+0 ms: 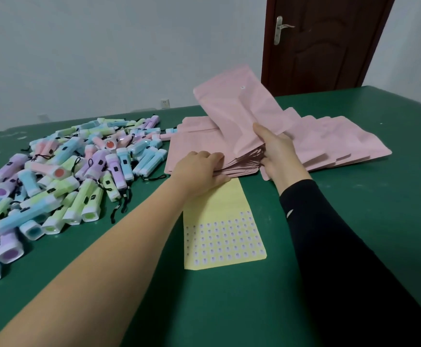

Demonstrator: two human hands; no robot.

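Note:
A stack of flat pink pouches point(237, 111) is lifted at its far end, tilting up off the green table point(354, 234). My right hand point(279, 154) grips the near edge of this stack, thumb on top. My left hand point(199, 169) rests at the stack's left near corner, fingers curled around the pouch edges. More pink pouches point(334, 141) lie fanned out to the right. A yellow sticker sheet point(219, 221) with several rows of small stickers lies just in front of my hands, its far end under my left hand.
A large heap of pastel toy flashlights point(61, 176) with black wrist cords covers the table's left side. A dark wooden door point(324, 41) stands behind the table at the right. A white wall runs behind.

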